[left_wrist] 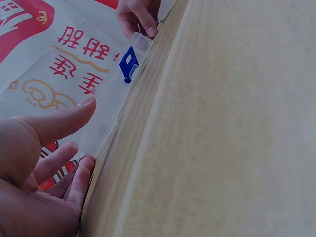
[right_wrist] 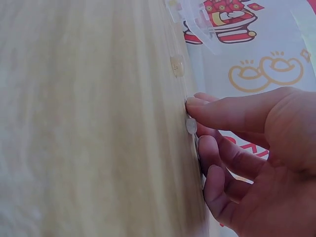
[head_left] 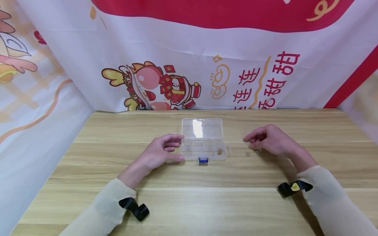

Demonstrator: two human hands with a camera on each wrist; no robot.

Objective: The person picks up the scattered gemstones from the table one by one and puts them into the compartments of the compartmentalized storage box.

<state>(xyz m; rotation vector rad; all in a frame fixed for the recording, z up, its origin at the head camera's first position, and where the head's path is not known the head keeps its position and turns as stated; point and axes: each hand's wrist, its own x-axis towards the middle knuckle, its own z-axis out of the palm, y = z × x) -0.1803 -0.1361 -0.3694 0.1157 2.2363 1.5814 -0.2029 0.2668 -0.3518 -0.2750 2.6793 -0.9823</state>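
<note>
A clear plastic compartment box (head_left: 189,154) lies on the table with its lid (head_left: 211,128) tipped back and a blue latch (head_left: 203,160) at its front. My left hand (head_left: 157,152) holds the box's left end, thumb at the front corner and index finger near the hinge corner. One small brown piece (head_left: 220,152) sits in a right-hand compartment. To the right of the box, my right hand (head_left: 270,141) reaches down to the table, thumb and index fingertips close together. A whitish piece (right_wrist: 191,126) lies by its thumb; I cannot tell whether the fingertips pinch another.
A small tan piece (head_left: 247,154) lies on the wooden table (head_left: 203,203) between the box and my right hand. Behind the table's back edge hangs a printed white and red cloth (head_left: 177,42). Black cameras are strapped to both sleeves.
</note>
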